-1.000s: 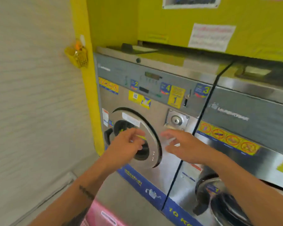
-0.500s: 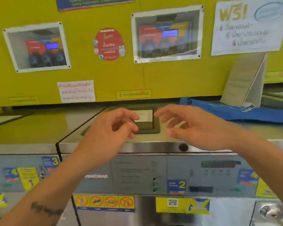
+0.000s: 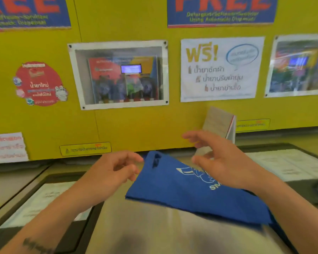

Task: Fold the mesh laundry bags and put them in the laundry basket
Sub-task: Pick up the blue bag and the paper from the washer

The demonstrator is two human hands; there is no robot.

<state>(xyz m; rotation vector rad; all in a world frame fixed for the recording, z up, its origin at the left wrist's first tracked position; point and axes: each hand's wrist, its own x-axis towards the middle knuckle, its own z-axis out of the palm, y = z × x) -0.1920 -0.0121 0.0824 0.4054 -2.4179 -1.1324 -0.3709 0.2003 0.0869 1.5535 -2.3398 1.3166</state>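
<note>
A blue fabric bag (image 3: 174,187) with a white printed logo lies flat on the steel top of a washing machine (image 3: 154,233), its near-left corner close to my left hand. My left hand (image 3: 114,173) hovers at the bag's left edge with fingers loosely curled and apart, holding nothing. My right hand (image 3: 218,160) hovers over the bag's far side, fingers spread, also holding nothing. No laundry basket is in view.
A yellow wall (image 3: 136,125) with posters and framed pictures rises right behind the machines. A folded paper stand (image 3: 218,123) leans against the wall behind my right hand. Dark lids with labels (image 3: 44,202) sit in the machine tops on the left and right.
My view has swung up from the washer door and rightward along the machine tops. The blue bag, earlier off to the right, now lies directly under my hands.
</note>
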